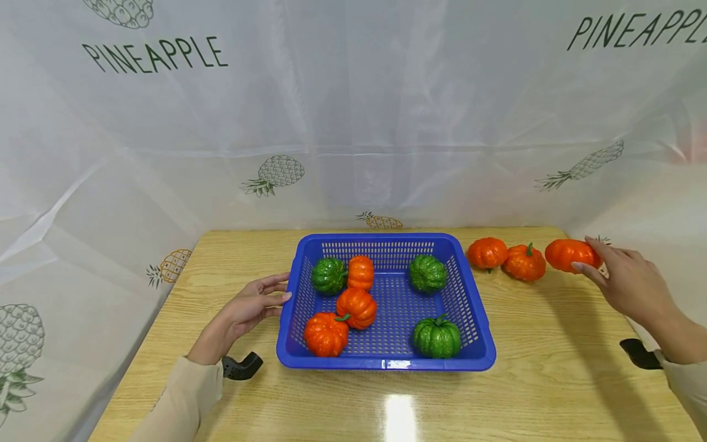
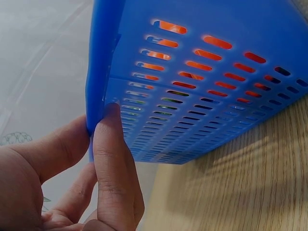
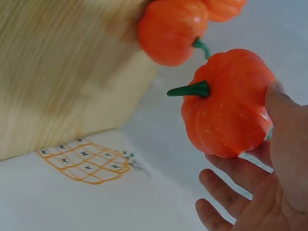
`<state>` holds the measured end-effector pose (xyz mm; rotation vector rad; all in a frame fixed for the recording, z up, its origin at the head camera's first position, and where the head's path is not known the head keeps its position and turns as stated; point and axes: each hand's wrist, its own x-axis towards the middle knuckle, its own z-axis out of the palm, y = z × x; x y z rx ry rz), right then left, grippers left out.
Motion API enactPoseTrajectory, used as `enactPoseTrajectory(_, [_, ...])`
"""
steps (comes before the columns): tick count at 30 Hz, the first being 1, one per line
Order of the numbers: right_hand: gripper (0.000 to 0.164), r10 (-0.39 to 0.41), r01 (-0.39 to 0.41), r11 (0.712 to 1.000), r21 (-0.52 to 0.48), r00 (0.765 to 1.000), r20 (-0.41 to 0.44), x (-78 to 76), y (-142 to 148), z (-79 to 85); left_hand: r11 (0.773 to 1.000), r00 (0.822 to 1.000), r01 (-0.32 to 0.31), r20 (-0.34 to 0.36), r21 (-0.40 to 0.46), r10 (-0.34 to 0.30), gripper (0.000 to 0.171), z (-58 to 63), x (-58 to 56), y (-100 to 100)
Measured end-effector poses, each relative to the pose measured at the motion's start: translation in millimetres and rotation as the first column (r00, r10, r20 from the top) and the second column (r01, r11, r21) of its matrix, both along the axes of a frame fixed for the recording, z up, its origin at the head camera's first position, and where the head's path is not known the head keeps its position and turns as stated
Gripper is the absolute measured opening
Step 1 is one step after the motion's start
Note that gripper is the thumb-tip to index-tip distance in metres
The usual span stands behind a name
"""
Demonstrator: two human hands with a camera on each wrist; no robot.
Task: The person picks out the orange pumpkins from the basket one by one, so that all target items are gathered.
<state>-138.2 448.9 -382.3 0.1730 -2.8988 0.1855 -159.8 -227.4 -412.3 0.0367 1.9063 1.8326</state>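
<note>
An orange toy pumpkin with a green stem (image 3: 228,103) is held between the thumb and fingers of my right hand (image 1: 635,282), raised over the table's right side. My left hand (image 1: 251,307) pinches the left rim of a blue plastic basket (image 1: 287,344) between thumb and fingers; the left wrist view shows the slotted wall (image 2: 144,113) close up. Inside the basket, orange pumpkins (image 1: 356,308) gather on the left beside a green pumpkin (image 1: 329,275). Two more green pumpkins sit on the right, one at the back (image 1: 428,274) and one in front (image 1: 437,337).
Two orange pumpkins, one nearer the basket (image 1: 487,253) and one nearer my right hand (image 1: 525,263), rest on the wooden table (image 1: 309,405) right of the basket. A white pineapple-print sheet (image 1: 353,110) hangs behind the table and along its sides.
</note>
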Motion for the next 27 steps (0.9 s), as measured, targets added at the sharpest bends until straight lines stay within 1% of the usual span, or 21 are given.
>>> enactPoseTrajectory(6, [0.068, -0.006, 0.006, 1.000, -0.012, 1.000, 0.022, -4.1, 15, -11.7, 1.000, 1.000, -0.002, 0.004, 0.002, 0.002, 0.066, 0.9, 0.4, 0])
enactPoseTrajectory(12, [0.070, -0.017, 0.019, 0.999, -0.030, 0.998, 0.064, -9.5, 25, -25.1, 1.000, 1.000, -0.007, 0.006, -0.002, 0.007, 0.066, 1.3, 0.6, 0])
enactPoseTrajectory(18, [0.066, -0.006, 0.010, 0.999, -0.047, 0.996, 0.087, -16.9, 34, -38.6, 1.000, 1.000, -0.009, 0.005, -0.008, 0.009, 0.066, 0.5, 0.3, 0])
enactPoseTrajectory(22, [0.068, -0.006, 0.011, 0.998, -0.059, 0.996, 0.088, -21.0, 35, -45.4, 1.000, 1.000, -0.010, 0.004, -0.006, 0.010, 0.065, 0.3, 0.3, 1])
enactPoseTrajectory(27, [0.068, 0.001, 0.004, 0.998, -0.069, 0.997, 0.076, -23.9, 33, -49.7, 1.000, 1.000, -0.011, 0.005, -0.004, 0.011, 0.066, 0.5, 0.6, 1])
